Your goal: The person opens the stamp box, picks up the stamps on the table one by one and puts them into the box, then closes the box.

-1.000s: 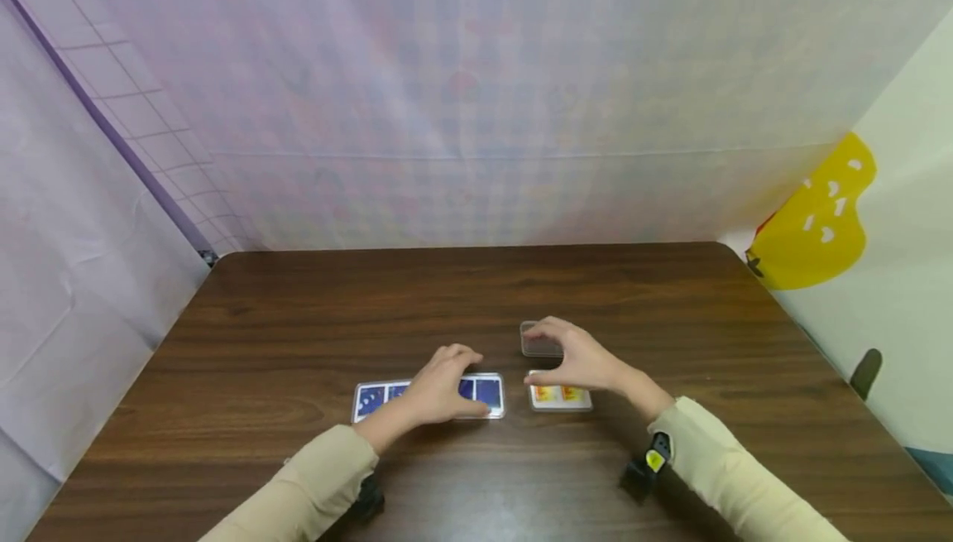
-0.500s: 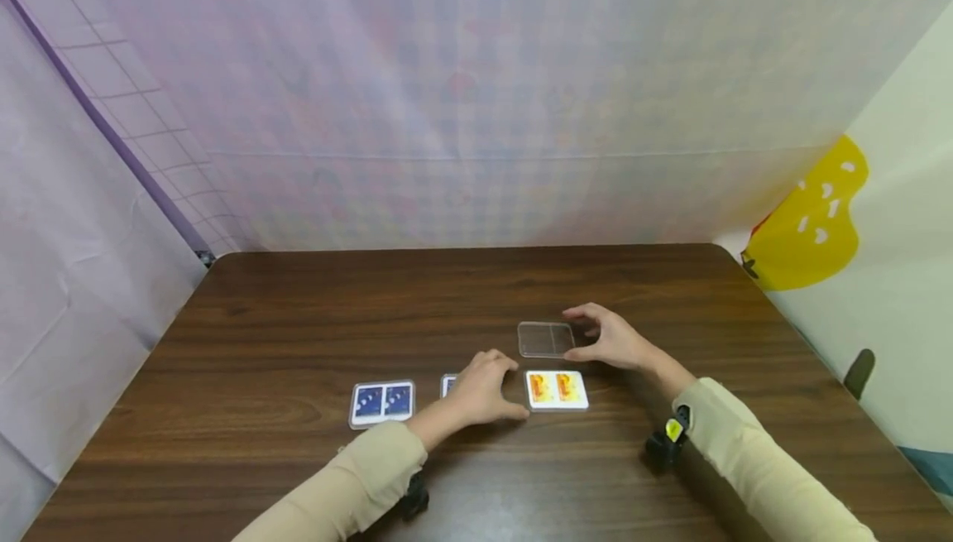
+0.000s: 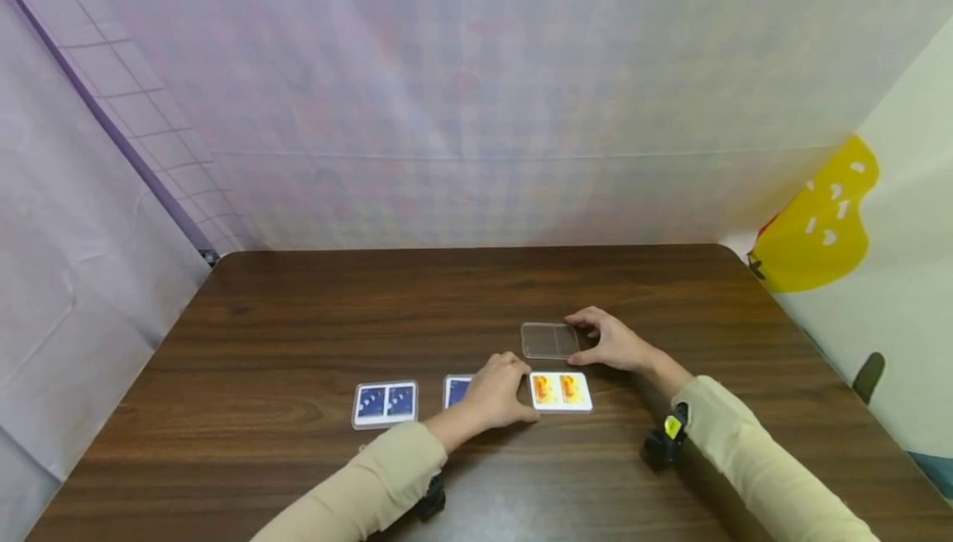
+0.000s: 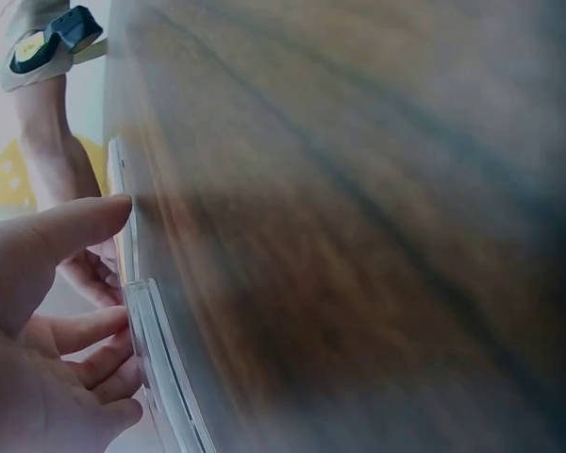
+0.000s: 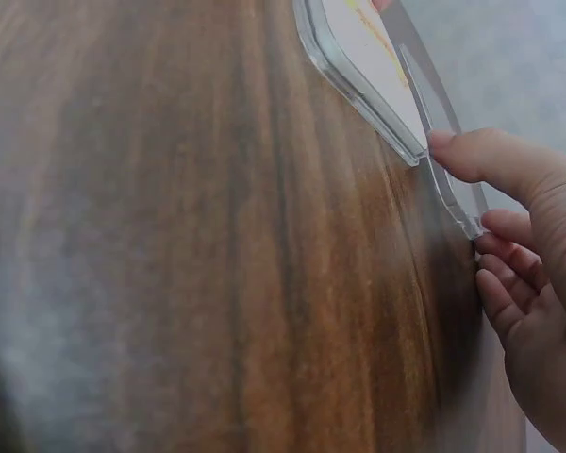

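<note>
My left hand [image 3: 493, 393] spans the left end of the clear case with two orange pictures [image 3: 560, 391], thumb at its near edge and a finger at its far edge. Under that hand lies a case with blue pictures [image 3: 456, 390], mostly hidden. Behind the orange case is a clear plastic lid [image 3: 547, 341]. My right hand [image 3: 614, 342] pinches the lid's right end, thumb on the near edge and fingers on the far edge. In the right wrist view the thumb [image 5: 481, 160] touches the lid's rim, beside the orange case.
Another case with two blue pictures [image 3: 385, 404] lies flat to the left on the dark wooden table [image 3: 298, 310]. A pale curtain [image 3: 462, 112] hangs behind the table's far edge. A wall with a yellow decoration [image 3: 811, 227] stands at the right.
My left hand has moved right from the blue cases to the orange case's left end, uncovering the leftmost case. My right hand has moved right and back, from above the orange case to the lid.
</note>
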Motion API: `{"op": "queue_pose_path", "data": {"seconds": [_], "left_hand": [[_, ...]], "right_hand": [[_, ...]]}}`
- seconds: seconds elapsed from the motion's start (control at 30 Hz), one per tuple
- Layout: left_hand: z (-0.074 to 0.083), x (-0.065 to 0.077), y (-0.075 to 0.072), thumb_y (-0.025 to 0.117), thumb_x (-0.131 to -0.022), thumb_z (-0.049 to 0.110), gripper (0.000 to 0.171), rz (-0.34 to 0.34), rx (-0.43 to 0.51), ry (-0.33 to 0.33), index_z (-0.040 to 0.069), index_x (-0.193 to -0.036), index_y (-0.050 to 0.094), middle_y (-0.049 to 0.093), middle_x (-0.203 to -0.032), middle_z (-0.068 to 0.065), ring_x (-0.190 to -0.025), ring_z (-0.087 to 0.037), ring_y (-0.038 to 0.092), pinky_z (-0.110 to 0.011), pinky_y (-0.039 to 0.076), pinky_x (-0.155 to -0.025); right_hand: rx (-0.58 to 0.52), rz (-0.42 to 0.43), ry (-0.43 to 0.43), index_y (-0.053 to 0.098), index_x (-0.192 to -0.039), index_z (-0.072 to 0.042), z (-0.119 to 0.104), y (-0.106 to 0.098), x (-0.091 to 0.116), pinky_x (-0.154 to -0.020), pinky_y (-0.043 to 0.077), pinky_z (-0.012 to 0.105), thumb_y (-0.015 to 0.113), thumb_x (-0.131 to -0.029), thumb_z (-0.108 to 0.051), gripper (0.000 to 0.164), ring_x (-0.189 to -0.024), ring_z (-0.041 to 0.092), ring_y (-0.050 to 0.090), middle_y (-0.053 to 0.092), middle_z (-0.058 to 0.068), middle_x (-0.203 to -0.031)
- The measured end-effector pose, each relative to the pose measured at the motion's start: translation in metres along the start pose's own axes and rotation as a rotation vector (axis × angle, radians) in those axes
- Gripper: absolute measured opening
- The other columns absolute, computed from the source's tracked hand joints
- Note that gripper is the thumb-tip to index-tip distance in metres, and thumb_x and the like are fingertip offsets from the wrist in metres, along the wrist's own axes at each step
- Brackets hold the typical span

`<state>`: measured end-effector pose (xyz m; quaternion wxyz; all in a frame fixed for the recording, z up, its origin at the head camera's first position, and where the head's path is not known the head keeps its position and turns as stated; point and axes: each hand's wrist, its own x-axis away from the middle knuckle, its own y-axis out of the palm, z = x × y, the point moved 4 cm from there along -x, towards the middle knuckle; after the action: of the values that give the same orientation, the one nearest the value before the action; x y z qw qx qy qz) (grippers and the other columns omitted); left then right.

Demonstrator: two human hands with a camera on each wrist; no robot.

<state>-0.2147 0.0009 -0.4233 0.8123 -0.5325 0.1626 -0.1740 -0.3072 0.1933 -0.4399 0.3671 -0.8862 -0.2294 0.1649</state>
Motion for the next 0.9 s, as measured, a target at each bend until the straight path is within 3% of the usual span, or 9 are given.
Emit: {"op": "queue_pose_path", "data": {"seconds": [0.5, 0.9], "left_hand": [[0.004, 0.001, 0.001, 0.081, -0.061, 0.036, 0.06, 0.023, -0.004, -0.022, 0.005, -0.109, 0.063, 0.057, -0.102, -0.004, -0.093, -0.018, 0.051, -0.024, 0.045, -0.077], [0.0, 0.004, 0.0, 0.079, -0.064, 0.035, 0.053, 0.02, 0.024, -0.02, 0.006, -0.105, 0.065, 0.057, -0.102, -0.002, -0.096, -0.017, 0.05, -0.023, 0.045, -0.079]], "right_hand": [[0.055, 0.033, -0.021, 0.062, -0.105, 0.001, 0.002, -0.002, 0.001, -0.076, 0.047, 0.031, 0.08, -0.065, -0.021, 0.049, -0.09, 0.02, 0.054, 0.058, 0.009, -0.1], [0.059, 0.018, -0.028, 0.06, -0.107, -0.002, -0.016, -0.008, 0.021, -0.081, 0.049, 0.037, 0.08, -0.064, -0.021, 0.051, -0.093, 0.022, 0.058, 0.058, 0.008, -0.105]]}}
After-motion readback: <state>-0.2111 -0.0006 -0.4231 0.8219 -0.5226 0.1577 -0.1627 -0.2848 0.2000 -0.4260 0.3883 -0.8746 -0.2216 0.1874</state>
